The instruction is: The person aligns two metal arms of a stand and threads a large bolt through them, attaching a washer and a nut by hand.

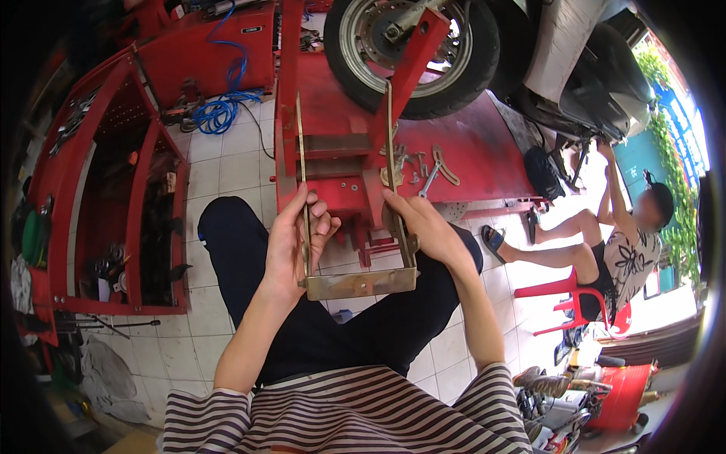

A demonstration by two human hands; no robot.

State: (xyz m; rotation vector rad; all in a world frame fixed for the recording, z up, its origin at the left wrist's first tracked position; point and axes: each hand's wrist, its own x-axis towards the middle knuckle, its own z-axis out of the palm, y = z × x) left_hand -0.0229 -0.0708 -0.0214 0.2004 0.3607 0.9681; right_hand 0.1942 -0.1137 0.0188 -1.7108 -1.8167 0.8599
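Observation:
Between my two hands I hold a U-shaped metal bracket (361, 284), brassy and worn, above my lap. Its crosspiece is nearest me and its two long arms point away over the red lift. My left hand (293, 234) is closed round the left arm of the bracket, fingers curled. My right hand (429, 223) grips the right arm, its fingers partly hidden behind the metal. Beyond it, a spanner (431, 180) and a curved slotted plate (446, 166) lie on the red lift platform (484, 144), beside several bolts.
A motorcycle wheel (414, 57) stands on the platform behind a red upright. At left is a red tool cabinet (136, 219); a coiled blue hose (219, 113) lies behind it. Another person (631, 250) sits on a red plastic chair (578, 291) at right, hands at the motorcycle.

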